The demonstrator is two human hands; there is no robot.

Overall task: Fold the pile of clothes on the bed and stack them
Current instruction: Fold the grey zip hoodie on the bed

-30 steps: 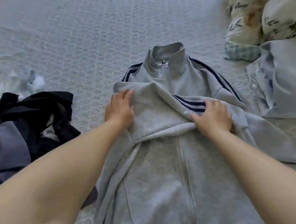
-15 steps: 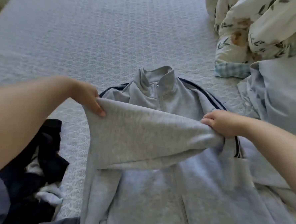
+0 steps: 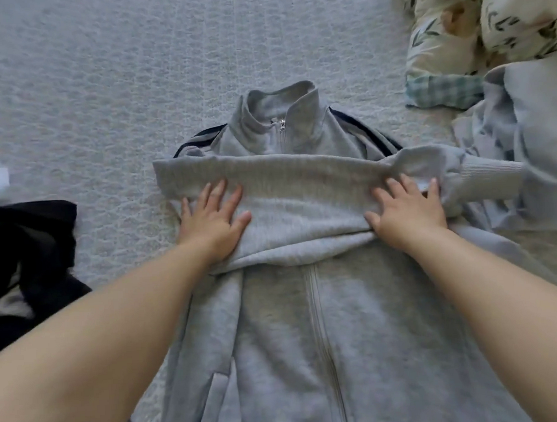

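The grey zip jacket (image 3: pixel 313 323) lies front-up on the bed (image 3: pixel 99 75), a sleeve (image 3: pixel 285 177) folded across its chest. Left hand (image 3: pixel 214 223) and right hand (image 3: pixel 407 211) press it flat, fingers straight. Dark clothes (image 3: pixel 29 258) lie left of the left fingers.

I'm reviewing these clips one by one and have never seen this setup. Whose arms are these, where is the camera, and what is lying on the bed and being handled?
There is no machine here. A person wears a wide-angle camera on the head, looking forward and down, so the two bare arms entering from the bottom are their own. A grey zip jacket with dark shoulder stripes lies front up on the pale quilted bed cover, collar pointing away. A grey sleeve is folded across its chest. The left hand and right hand both press flat on that sleeve with straight fingers; nothing is gripped. To the left lies dark clothing, to the right pale blue cloth and floral bedding.
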